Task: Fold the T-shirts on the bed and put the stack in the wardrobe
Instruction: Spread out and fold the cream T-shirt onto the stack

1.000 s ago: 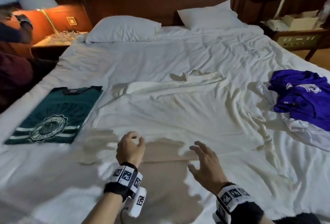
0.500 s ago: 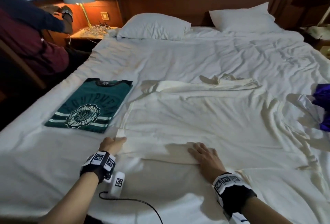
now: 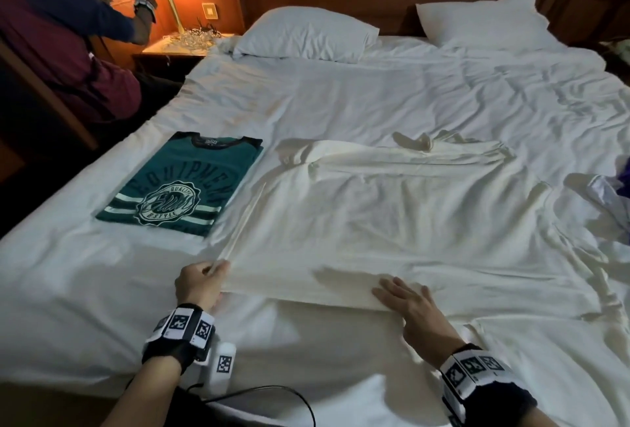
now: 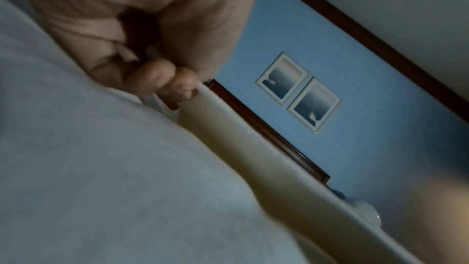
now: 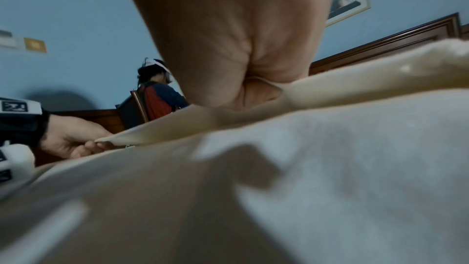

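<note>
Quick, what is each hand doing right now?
Left hand: pinching the near corner of the cream T-shirt.
Right hand: open, fingers flat on its near edge.

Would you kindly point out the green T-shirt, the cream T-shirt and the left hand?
green T-shirt [image 3: 184, 184]: head view, on its printed chest.
cream T-shirt [image 3: 392, 222]: head view, middle of the spread body.
left hand [image 3: 199, 285]: head view, back of the hand pinching the cream hem corner.
</note>
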Action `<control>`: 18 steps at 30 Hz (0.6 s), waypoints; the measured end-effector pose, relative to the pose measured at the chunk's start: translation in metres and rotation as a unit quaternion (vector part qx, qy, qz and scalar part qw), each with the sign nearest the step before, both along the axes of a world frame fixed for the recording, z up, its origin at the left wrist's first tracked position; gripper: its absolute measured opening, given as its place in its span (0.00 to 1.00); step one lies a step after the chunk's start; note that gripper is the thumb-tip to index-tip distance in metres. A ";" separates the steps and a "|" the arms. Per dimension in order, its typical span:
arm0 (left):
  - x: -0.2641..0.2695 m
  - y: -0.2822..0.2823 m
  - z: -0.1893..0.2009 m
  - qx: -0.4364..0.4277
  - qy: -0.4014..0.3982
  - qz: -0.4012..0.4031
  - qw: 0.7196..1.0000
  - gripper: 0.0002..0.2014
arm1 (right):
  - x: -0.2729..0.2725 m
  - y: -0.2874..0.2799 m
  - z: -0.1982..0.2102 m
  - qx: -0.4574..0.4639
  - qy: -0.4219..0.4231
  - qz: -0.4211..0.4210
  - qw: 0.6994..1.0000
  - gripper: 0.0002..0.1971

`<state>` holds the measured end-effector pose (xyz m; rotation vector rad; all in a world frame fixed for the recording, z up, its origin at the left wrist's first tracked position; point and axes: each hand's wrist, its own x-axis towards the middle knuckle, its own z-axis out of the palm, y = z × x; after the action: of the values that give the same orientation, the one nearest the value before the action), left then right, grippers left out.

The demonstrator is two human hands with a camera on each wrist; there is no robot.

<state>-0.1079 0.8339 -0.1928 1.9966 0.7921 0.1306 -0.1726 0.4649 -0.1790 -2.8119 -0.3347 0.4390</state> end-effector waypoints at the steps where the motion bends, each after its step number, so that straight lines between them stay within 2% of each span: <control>1: 0.000 0.001 0.001 0.018 0.003 -0.003 1.000 0.12 | -0.002 0.001 0.000 0.002 0.002 0.002 1.000 0.47; 4: -0.003 0.000 0.006 0.066 0.051 -0.036 0.996 0.10 | -0.006 0.001 0.001 -0.004 0.022 0.038 0.999 0.44; 7: -0.001 -0.017 0.014 0.185 0.113 -0.051 0.975 0.14 | -0.012 -0.011 0.008 0.091 0.017 -0.024 0.995 0.40; 9: -0.006 -0.052 0.026 0.265 0.057 -0.068 0.960 0.18 | -0.020 -0.031 0.017 0.172 -0.046 -0.115 0.977 0.34; 10: -0.013 -0.078 0.034 0.262 0.000 -0.086 0.961 0.18 | -0.022 -0.046 0.020 0.199 -0.087 -0.170 0.961 0.31; 12: -0.032 -0.142 0.046 0.175 -0.074 -0.153 0.970 0.12 | -0.025 -0.087 0.020 0.197 -0.143 -0.287 0.926 0.26; 13: -0.042 -0.175 0.046 0.113 -0.063 -0.201 0.971 0.10 | -0.028 -0.110 0.019 0.176 -0.145 -0.350 0.909 0.26; 14: -0.052 -0.207 0.044 0.052 -0.025 -0.251 0.966 0.13 | -0.032 -0.132 0.018 0.146 -0.137 -0.409 0.890 0.27; 16: -0.070 -0.268 0.037 -0.088 0.065 -0.324 0.940 0.23 | -0.047 -0.173 0.017 0.078 -0.091 -0.505 0.855 0.33; 18: -0.087 -0.317 0.029 -0.212 0.147 -0.344 0.903 0.25 | -0.069 -0.201 0.016 0.043 -0.023 -0.560 0.827 0.39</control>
<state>-0.1948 0.5170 -0.1637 1.7720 0.2179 -0.7111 -0.2412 0.2639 -0.1634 -2.3728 1.2036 0.0569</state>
